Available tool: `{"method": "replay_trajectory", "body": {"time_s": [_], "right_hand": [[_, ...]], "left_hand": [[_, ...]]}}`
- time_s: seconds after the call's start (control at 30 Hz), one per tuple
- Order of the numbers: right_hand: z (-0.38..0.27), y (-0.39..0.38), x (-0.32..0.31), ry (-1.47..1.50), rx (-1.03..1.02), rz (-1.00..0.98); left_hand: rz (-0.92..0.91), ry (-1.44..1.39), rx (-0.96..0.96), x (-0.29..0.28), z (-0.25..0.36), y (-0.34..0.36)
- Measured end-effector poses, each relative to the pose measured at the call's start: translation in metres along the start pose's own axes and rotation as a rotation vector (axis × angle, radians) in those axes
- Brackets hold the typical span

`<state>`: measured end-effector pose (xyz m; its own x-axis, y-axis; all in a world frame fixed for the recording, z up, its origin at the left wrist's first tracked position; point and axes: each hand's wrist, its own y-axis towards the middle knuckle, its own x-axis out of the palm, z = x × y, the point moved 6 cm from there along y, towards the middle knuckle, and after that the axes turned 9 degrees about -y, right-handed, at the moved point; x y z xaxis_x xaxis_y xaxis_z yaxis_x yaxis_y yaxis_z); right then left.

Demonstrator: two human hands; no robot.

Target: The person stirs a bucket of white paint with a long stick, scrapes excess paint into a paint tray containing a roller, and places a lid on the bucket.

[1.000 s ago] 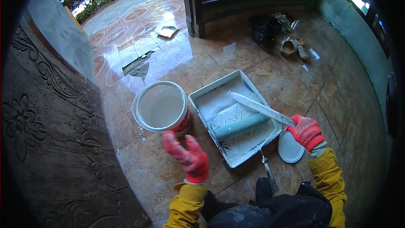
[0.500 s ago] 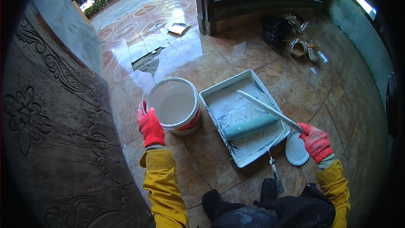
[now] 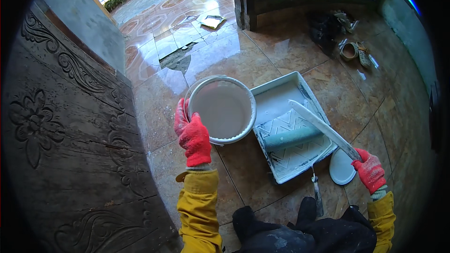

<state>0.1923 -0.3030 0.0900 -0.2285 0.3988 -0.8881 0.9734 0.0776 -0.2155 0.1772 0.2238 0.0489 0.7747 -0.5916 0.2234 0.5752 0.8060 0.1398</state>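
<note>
My left hand (image 3: pixel 192 136), in a red glove, grips the near-left rim and side of a white paint bucket (image 3: pixel 220 112) holding pale paint. Beside it a paint tray (image 3: pixel 276 100) holds white paint and a teal-covered roller (image 3: pixel 293 138), whose handle (image 3: pixel 318 197) sticks out toward me. My right hand (image 3: pixel 370 168), also red-gloved, is closed on a long, paint-coated flat stick (image 3: pixel 333 134), its far end over the tray. A round white lid (image 3: pixel 341 166) lies under the tray's right side, next to that hand.
A carved dark wooden door (image 3: pixel 70 159) stands at my left. The doorway opens onto tiles with a broken patch (image 3: pixel 176 61) and a flat scrap (image 3: pixel 211 21). Shoes (image 3: pixel 349 51) and a dark heap (image 3: pixel 323 33) lie at the back right, below windows. My feet (image 3: pixel 243 215) are at the bottom.
My left hand has taken hold of the bucket, which is now raised toward the tray, its top partly tilted. My right hand with the stick has moved slightly right and down. The view has shifted.
</note>
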Motion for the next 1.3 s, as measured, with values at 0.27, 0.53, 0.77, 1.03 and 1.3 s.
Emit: {"method": "replay_trajectory", "body": {"time_s": [0.27, 0.53, 0.77, 1.03, 1.3], "right_hand": [[0.025, -0.035, -0.022, 0.317, 0.457, -0.100], [0.012, -0.031, -0.014, 0.089, 0.061, 0.086], [0.013, -0.023, -0.004, 0.140, 0.028, 0.097], [-0.002, -0.039, -0.018, 0.380, 0.429, -0.226], [-0.074, -0.011, -0.029, 0.201, 0.194, -0.356]], "left_hand": [[-0.048, 0.117, 0.079, 0.014, 0.007, -0.016], [-0.039, 0.088, 0.110, 0.021, 0.014, -0.042], [-0.028, 0.102, 0.120, 0.026, 0.016, -0.051], [-0.024, 0.171, 0.151, 0.022, 0.018, -0.053], [-0.034, 0.130, 0.156, 0.020, 0.017, -0.059]]}}
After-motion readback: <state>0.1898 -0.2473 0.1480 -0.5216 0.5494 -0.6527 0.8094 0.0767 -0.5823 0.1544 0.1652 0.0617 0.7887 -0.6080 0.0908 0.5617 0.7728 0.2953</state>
